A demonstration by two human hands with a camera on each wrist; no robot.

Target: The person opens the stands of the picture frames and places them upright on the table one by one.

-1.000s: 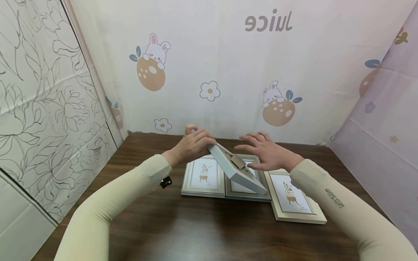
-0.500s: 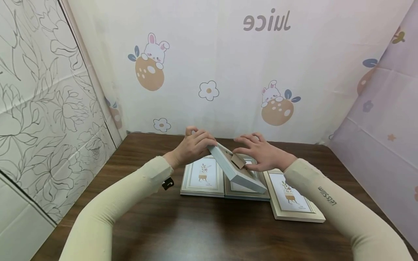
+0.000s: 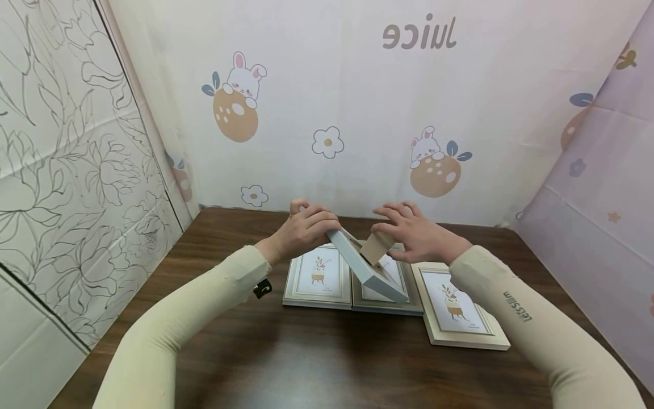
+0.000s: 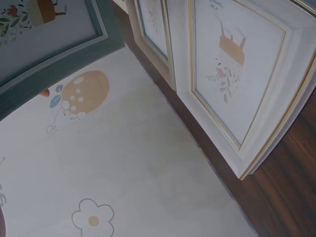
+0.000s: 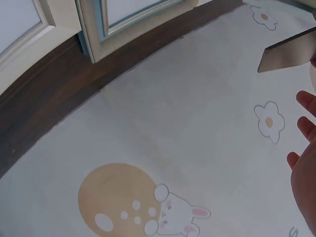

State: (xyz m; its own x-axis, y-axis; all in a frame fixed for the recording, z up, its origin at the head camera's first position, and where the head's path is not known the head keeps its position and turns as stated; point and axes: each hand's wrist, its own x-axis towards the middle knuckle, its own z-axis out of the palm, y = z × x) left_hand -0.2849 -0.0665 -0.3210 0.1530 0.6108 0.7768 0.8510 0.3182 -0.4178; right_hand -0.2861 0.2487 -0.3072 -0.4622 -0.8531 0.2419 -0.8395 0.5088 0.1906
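Observation:
My left hand (image 3: 306,228) grips the upper edge of a tilted blue-grey picture frame (image 3: 364,271), holding it above the other frames. Its brown back faces me in the head view; the left wrist view catches its green-looking front (image 4: 109,42) with a plant picture. From that back a brown cardboard stand (image 3: 377,247) sticks out at an angle. My right hand (image 3: 416,232) pinches the stand's outer edge between thumb and index finger, its other fingers spread. In the right wrist view the stand (image 5: 286,53) shows beside the fingertips (image 5: 307,101).
Three picture frames lie face up on the dark wooden table (image 3: 245,352): a cream one (image 3: 293,284) at left, a grey-brown one (image 3: 416,304) under the tilted frame, and another cream one (image 3: 439,335) at right, set nearer. A printed curtain (image 3: 357,182) hangs behind.
My right hand has come in to the stand and taken hold of its edge. The stand has swung outward from the frame's back. The left hand has stayed nearly in place.

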